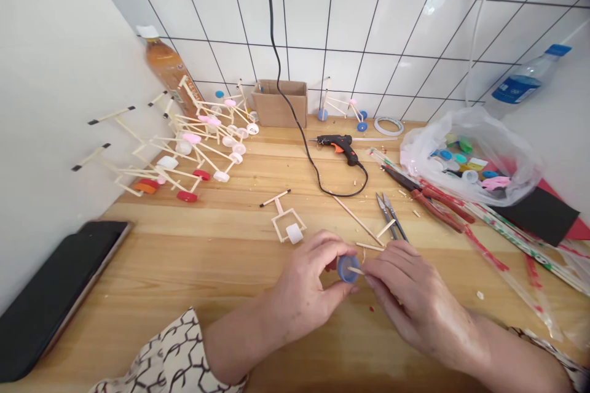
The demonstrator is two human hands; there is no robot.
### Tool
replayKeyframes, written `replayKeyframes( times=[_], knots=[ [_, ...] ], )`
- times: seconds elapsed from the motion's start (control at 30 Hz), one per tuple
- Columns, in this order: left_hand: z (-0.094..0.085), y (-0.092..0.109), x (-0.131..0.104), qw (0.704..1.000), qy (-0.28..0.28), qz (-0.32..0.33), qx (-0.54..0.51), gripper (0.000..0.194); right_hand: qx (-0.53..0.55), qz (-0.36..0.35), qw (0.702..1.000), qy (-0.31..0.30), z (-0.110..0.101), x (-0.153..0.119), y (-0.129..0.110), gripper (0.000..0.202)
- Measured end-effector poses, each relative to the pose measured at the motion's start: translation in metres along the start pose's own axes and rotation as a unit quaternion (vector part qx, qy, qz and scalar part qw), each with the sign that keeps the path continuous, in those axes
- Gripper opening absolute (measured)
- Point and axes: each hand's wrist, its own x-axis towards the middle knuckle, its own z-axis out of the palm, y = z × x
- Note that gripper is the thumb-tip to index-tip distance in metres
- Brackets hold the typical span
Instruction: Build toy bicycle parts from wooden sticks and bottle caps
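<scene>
My left hand (313, 282) is closed around the rim of a blue bottle cap (347, 269), its hollow side turned to the right. Between the fingers of my right hand (410, 295) is a thin wooden stick (356, 270), whose tip reaches into the cap. Most of the stick is hidden by my fingers. Just beyond my left hand lies a small stick frame (289, 219) with a white cap (294, 233) on one corner. Past my right hand are thread snips (391, 215) and several loose sticks (357, 219).
A glue gun (338, 146) with a black cord lies mid-table. Several stick models with cap wheels (203, 135) crowd the left, by a tea bottle (170, 67). At right are a plastic bag of caps (470, 153), red-handled pliers (428, 199) and a water bottle (520, 83). A cardboard box (281, 104) stands behind.
</scene>
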Motion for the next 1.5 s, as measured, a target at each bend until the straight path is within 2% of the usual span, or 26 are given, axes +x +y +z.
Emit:
replayKeyframes(
  times=[0.23,0.37,0.53,0.63,0.77,0.83,1.0,1.1,1.33,1.5],
  knots=[
    [-0.001,-0.001,0.001,0.998,-0.035,-0.022,-0.047,0.035,-0.018,-0.010,1.000,-0.001,0.002,-0.002,0.000,0.016],
    [-0.001,0.000,0.003,0.988,-0.067,-0.091,-0.104,0.033,-0.026,-0.017,1.000,0.004,0.002,-0.003,0.000,0.017],
    [-0.006,0.003,0.007,0.940,-0.043,-0.224,-0.254,0.038,-0.025,0.012,0.999,0.047,-0.003,-0.002,0.004,0.015],
    [-0.009,0.003,0.008,0.916,-0.030,-0.243,-0.319,0.032,-0.033,0.041,0.997,0.053,-0.004,-0.002,0.009,0.013],
    [-0.010,0.000,0.007,0.901,-0.024,-0.229,-0.368,0.032,-0.059,0.071,0.996,0.002,0.000,-0.003,0.014,0.017],
    [-0.009,-0.001,0.007,0.909,-0.017,-0.213,-0.357,0.034,-0.077,0.080,0.993,-0.036,0.003,-0.004,0.016,0.020],
    [-0.008,0.000,0.006,0.966,0.012,-0.119,-0.229,0.036,-0.101,0.073,0.990,-0.064,0.010,-0.006,0.019,0.021],
    [-0.007,0.000,0.004,0.985,0.025,-0.079,-0.149,0.036,-0.097,0.067,0.991,-0.068,0.012,-0.007,0.020,0.022],
    [-0.003,-0.004,0.000,0.998,0.050,0.036,-0.015,0.031,-0.088,0.062,0.990,-0.086,0.014,-0.006,0.020,0.021],
    [-0.002,-0.005,-0.002,0.992,0.005,0.102,0.069,0.028,-0.090,0.052,0.991,-0.085,0.014,-0.006,0.019,0.022]
  ],
)
